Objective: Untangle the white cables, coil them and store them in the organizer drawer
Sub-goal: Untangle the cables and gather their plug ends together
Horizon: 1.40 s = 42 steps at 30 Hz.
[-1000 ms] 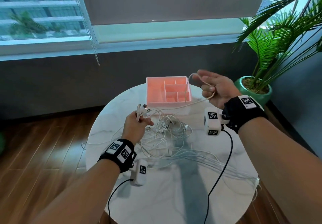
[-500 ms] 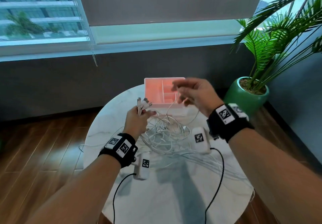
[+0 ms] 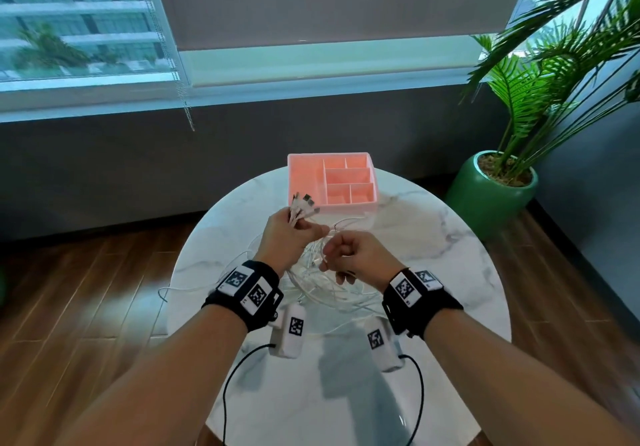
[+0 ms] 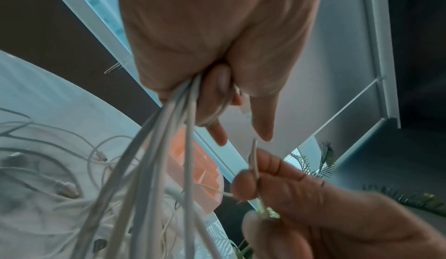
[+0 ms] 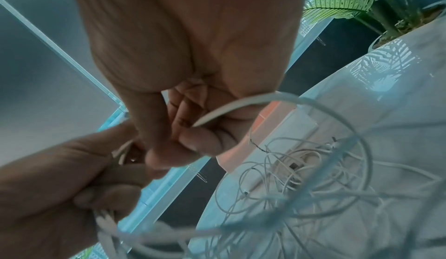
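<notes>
A tangle of white cables [image 3: 332, 282] lies on the round marble table [image 3: 433, 237], in front of the pink organizer drawer [image 3: 332, 182]. My left hand [image 3: 291, 237] grips a bundle of several cables [image 4: 169, 129]; their plug ends [image 3: 303, 204] stick up above the fist. My right hand [image 3: 349, 255] is just right of the left hand, above the tangle, and pinches one white cable [image 5: 241, 105] between thumb and forefinger. The same cable [image 4: 253, 160] shows in the left wrist view, held in the right hand's fingers [image 4: 277, 177].
A green pot [image 3: 491, 192] with a palm stands on the floor right of the table. A dark wall and a window lie behind the table. Black wires run from the white wrist units [image 3: 291, 327] toward me. Loose cable loops spread across the table's middle.
My right hand came down and left from beside the organizer, ending next to the left hand over the tangle. My left hand kept its grip on the cable bundle.
</notes>
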Available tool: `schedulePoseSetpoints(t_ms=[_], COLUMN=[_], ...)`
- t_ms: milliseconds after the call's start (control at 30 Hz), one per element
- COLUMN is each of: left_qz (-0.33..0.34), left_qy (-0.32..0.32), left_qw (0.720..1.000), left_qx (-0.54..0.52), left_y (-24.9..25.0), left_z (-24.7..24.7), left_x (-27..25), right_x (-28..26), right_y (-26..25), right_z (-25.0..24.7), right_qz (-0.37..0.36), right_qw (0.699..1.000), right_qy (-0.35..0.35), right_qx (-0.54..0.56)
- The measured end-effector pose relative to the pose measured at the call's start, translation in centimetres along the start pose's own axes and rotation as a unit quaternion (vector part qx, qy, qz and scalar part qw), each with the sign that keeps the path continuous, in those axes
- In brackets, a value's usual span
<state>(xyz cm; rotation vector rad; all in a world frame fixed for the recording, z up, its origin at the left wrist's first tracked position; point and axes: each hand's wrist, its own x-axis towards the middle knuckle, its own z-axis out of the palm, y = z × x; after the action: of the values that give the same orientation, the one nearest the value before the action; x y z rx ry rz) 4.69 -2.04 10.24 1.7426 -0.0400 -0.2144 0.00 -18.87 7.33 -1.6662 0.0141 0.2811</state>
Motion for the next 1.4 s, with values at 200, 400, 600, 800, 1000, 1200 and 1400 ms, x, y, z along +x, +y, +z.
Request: schedulePoseSetpoints(t_ms=[200,400,600,800,1000,1200,1400], left_qz=[-0.003,0.001,-0.013,-0.064,-0.073,-0.08,-0.092], left_qy=[-0.006,-0.102,-0.158,-0.161,-0.131,-0.13,-0.091], left_qw=[0.999,0.995,0.985,0.984,0.988,0.986,0.989], left_qx=[0.043,0.002,0.074,0.035,0.039,0.067,0.066], left_y=[-1.3,-0.6,-1.7,-2.9,-3.9,-4.6,-5.2], left_z=[0.2,-1.2,-2.5,-3.9,-4.4,-3.6,-3.5], left_x=[-0.2,-2.3,-3.3,-3.4,-3.7,-3.1,-2.8], right_x=[-0.3,2.1,5.9,7.0,4.2,5.2,4.2], right_y=[0.7,1.1,-4.9,-6.8,-5.7,-6.7,-9.9], right_z=[0.2,-1.6,-3.0,-4.8,-6.3,-7.2,-7.5], right_qz=[0.037,0.168,0.147,0.193,0.313,0.165,0.115], right_qw=[0.999,0.905,0.897,0.907,0.924,0.893,0.903], right_qy=[-0.024,0.198,0.243,0.288,0.213,0.353,0.298], right_qx=[-0.021,0.338,0.34,0.238,0.056,0.224,0.286])
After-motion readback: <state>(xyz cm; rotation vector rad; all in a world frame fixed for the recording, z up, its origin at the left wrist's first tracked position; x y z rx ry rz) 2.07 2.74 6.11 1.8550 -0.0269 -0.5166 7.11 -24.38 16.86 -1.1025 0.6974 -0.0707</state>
